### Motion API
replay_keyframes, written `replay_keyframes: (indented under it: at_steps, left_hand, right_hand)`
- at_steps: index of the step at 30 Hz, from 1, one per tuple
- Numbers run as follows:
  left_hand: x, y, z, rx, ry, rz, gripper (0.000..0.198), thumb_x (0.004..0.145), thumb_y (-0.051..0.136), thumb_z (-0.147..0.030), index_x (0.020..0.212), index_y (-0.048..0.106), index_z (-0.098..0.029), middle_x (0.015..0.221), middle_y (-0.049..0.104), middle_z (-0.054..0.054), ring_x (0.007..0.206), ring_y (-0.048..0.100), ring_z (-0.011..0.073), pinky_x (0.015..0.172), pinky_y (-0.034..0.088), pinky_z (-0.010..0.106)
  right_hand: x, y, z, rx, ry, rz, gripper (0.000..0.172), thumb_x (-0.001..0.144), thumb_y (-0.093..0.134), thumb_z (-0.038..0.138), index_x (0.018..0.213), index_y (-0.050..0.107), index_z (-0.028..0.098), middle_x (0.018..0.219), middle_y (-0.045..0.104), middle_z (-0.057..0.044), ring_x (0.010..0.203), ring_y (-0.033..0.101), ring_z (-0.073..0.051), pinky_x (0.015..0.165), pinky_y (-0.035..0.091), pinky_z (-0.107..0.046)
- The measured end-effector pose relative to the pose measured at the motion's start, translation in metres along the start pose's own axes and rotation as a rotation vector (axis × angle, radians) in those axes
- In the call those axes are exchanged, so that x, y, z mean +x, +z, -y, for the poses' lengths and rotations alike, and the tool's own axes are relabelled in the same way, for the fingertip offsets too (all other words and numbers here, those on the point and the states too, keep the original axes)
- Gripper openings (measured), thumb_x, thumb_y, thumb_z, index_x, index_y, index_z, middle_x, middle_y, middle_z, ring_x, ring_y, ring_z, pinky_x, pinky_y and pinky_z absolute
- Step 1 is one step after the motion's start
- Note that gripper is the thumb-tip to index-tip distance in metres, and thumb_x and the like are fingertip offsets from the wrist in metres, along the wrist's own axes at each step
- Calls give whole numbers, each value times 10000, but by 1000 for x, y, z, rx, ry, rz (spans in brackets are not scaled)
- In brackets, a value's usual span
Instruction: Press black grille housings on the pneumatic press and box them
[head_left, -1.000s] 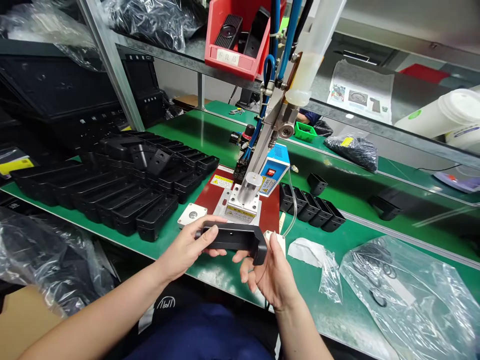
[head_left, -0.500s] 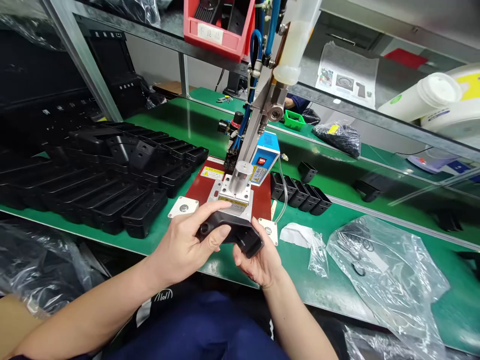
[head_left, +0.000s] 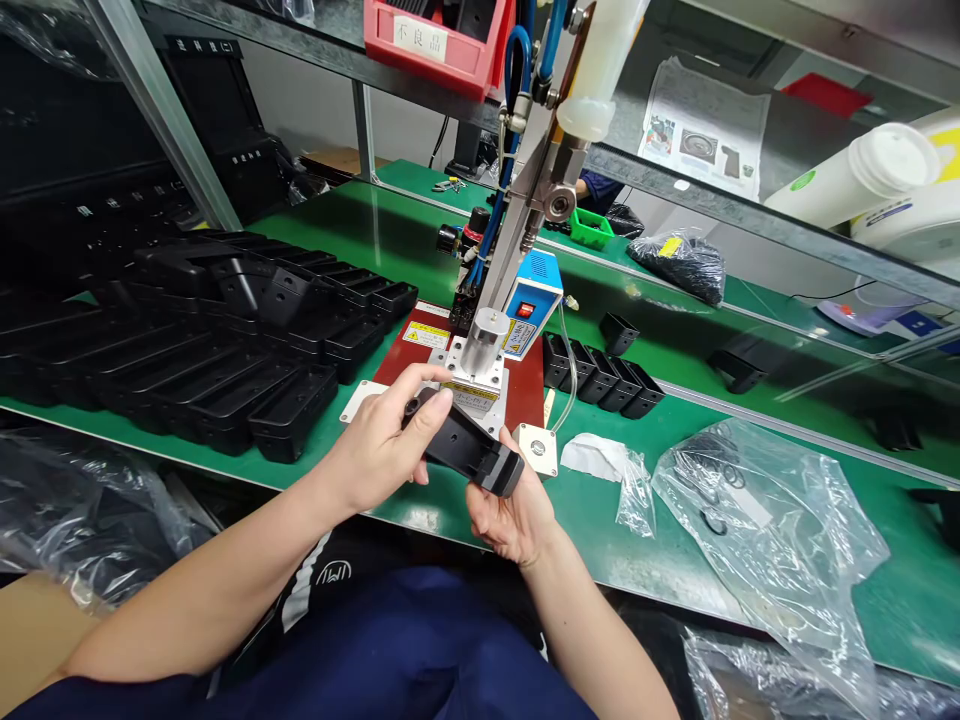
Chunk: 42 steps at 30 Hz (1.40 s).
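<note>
Between my two hands is a black plastic housing [head_left: 459,440], long and hollow, tilted so its open inside faces me. My left hand [head_left: 382,435] grips its left end, thumb on top. At the lower right end, my right hand [head_left: 517,510] is closed around the part, with some fingers hidden beneath it. Just beyond the housing stands the bench press, with a round metal post [head_left: 486,340] on its fixture plate and a red-brown base [head_left: 405,355]. White button boxes [head_left: 538,450] sit at either side of the base.
Rows of black housings [head_left: 292,410] fill the left bench. Right of the blue control box [head_left: 534,300] stand several smaller black parts [head_left: 600,375]. A clear plastic bag [head_left: 780,540] with black rings lies at right. Overhead are a red bin [head_left: 431,60] and the shelf edge [head_left: 750,215].
The housing has been turned in my hands, so its hollow inside now shows more and its right end slants down. Both hands still hold it. The camera view has shifted slightly.
</note>
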<state>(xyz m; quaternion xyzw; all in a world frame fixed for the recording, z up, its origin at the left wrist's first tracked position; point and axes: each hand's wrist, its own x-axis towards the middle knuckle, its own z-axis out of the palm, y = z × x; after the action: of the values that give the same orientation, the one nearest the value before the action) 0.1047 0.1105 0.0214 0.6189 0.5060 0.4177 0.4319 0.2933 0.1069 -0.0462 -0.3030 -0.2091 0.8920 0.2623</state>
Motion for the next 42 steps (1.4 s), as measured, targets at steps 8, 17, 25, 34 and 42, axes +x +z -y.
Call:
replay_keyframes:
  at_steps: [8, 17, 25, 34, 42]
  left_hand:
    - [4, 2, 8, -109, -24, 68, 552, 883, 461, -624, 1253, 545, -222, 604, 607, -22, 441, 604, 154, 443, 498, 239]
    - [37, 7, -9, -251, 363, -205, 429, 874, 567, -511, 1151, 563, -184, 1044, 637, 68, 934, 611, 187, 838, 501, 294]
    - [112, 15, -5, -247, 415, -331, 324, 918, 500, -451, 1105, 557, -193, 1079, 594, 42, 981, 554, 155, 905, 429, 261]
    - [127, 21, 12, -275, 389, -298, 299, 930, 456, -433, 985, 603, -178, 893, 598, 22, 819, 553, 143, 775, 448, 248]
    - [125, 30, 28, -243, 459, -419, 325, 911, 442, -449, 1004, 595, -177, 923, 633, 39, 795, 573, 147, 737, 468, 264]
  right_hand:
    - [-7, 5, 4, -28, -121, -48, 810, 899, 209, 772, 783, 646, 100, 493, 624, -82, 269, 441, -82, 271, 323, -148]
    - [-27, 36, 51, -785, -1091, -350, 388, 814, 718, 422, 1153, 623, 259, 1084, 661, -57, 925, 649, -204, 772, 550, -333]
    - [22, 26, 118, -978, -1356, -377, 312, 858, 662, 385, 1123, 622, 226, 1123, 639, -59, 985, 616, -194, 927, 485, -373]
    - [33, 3, 109, -1043, -1339, -456, 251, 906, 629, 338, 1140, 635, 249, 1173, 596, -59, 1083, 583, -206, 975, 462, -397]
    - [38, -5, 118, -1197, -1445, -359, 231, 915, 610, 328, 1136, 639, 268, 1117, 608, -50, 1098, 566, -212, 994, 449, -399]
